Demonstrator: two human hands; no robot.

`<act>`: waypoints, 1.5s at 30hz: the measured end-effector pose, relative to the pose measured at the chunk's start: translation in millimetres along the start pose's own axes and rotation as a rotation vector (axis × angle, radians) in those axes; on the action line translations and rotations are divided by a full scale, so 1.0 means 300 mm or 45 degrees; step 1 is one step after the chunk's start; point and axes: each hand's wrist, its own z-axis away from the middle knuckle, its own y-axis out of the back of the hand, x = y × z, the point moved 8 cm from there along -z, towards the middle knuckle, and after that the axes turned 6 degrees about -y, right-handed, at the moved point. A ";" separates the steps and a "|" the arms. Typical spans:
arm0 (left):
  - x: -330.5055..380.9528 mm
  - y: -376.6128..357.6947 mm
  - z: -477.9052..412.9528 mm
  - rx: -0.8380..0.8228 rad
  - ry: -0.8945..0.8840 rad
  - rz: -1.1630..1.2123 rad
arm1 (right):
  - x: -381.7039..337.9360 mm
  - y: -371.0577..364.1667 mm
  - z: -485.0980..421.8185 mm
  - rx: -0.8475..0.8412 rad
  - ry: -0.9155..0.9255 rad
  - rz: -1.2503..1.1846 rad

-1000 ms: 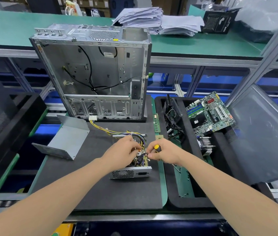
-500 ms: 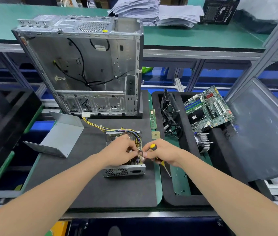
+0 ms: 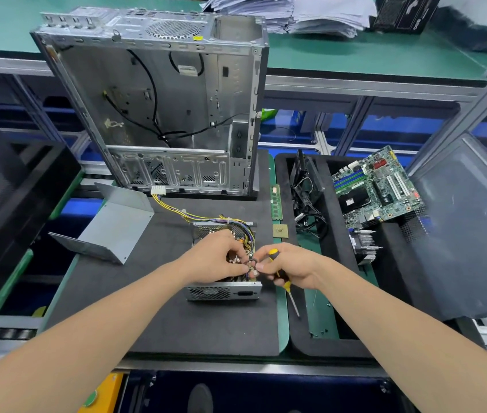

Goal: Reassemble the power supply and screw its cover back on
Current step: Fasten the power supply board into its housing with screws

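The power supply [image 3: 224, 293] sits open on the black surface [image 3: 176, 323]. Its cover [image 3: 117, 225] lies off to the left, well apart. The left hand [image 3: 215, 257] reaches into the box, and its bent fingers pinch a small wire end [image 3: 252, 268]. The right hand [image 3: 292, 266] pinches the same wire end with its thumb and first finger. Its other fingers are wrapped round the screwdriver [image 3: 291, 296].

I think the step is putting this wire back in its place inside the box. To do it well, go slowly and push it in straight, not at a slant. Tuck the long yellow wires [image 3: 194, 214] down flat so the cover does not squash them. The screwdriver tip points down and away from the box, so mind it does not poke any parts.
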 end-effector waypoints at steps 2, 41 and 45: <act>0.000 0.001 0.002 0.000 -0.004 -0.002 | 0.004 0.000 -0.002 -0.002 0.006 0.007; 0.024 0.007 0.017 0.104 -0.200 -0.026 | -0.028 0.009 0.008 0.617 0.449 0.902; 0.025 0.006 0.031 0.151 -0.227 0.015 | 0.007 -0.002 0.001 0.615 0.389 0.901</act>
